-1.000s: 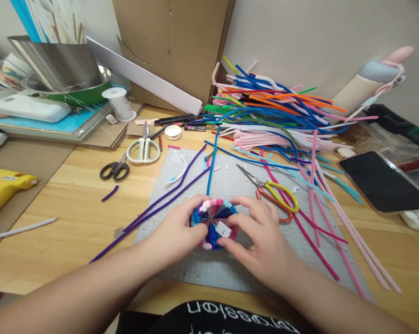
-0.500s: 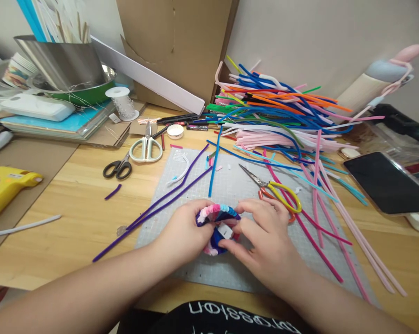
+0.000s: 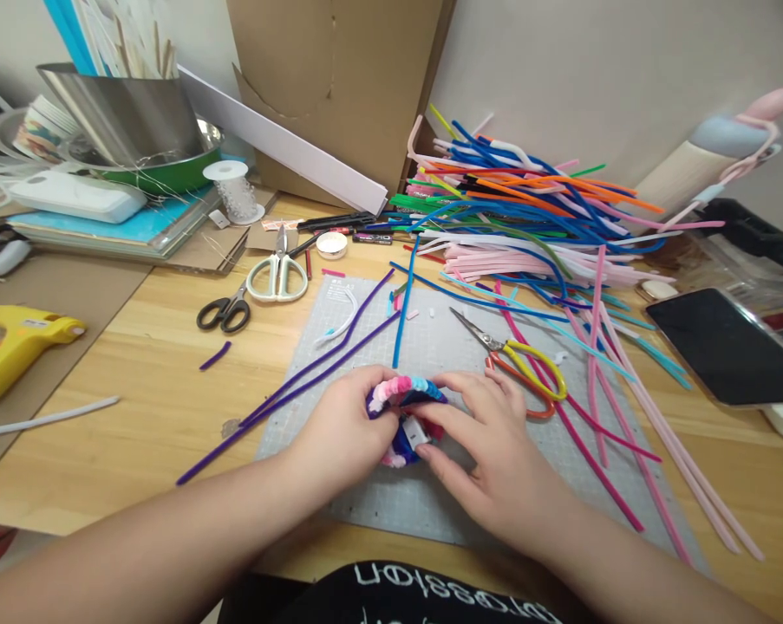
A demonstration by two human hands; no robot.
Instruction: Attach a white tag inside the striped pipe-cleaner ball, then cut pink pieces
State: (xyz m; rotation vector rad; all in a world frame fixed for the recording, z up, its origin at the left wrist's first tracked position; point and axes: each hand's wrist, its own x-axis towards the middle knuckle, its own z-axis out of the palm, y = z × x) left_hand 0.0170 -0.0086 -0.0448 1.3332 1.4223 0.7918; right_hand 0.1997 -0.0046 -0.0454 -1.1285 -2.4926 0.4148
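Between my hands is a round pipe-cleaner piece (image 3: 397, 392), with pink, white, light blue and purple fuzzy coils along its rim. My left hand (image 3: 349, 425) grips its left side, the thumb pressed inside the ring. A small white block (image 3: 415, 432) sits within the ring. My right hand (image 3: 488, 442) curls around the right side, its thumb and index finger at the white block. Part of the piece is hidden behind my fingers. Under my hands lies a grey cutting mat (image 3: 365, 507).
Scissors with yellow and orange handles (image 3: 527, 368) lie beyond my right hand. Purple pipe cleaners (image 3: 300, 381) stretch out at left. A colourful pipe-cleaner heap (image 3: 514, 208) is at the back. A phone (image 3: 733, 342) lies right, a yellow glue gun (image 3: 23, 338) left.
My right hand's thumb and index finger have shifted on the white block, which is tilted differently. The view has moved slightly; my left hand keeps its hold.
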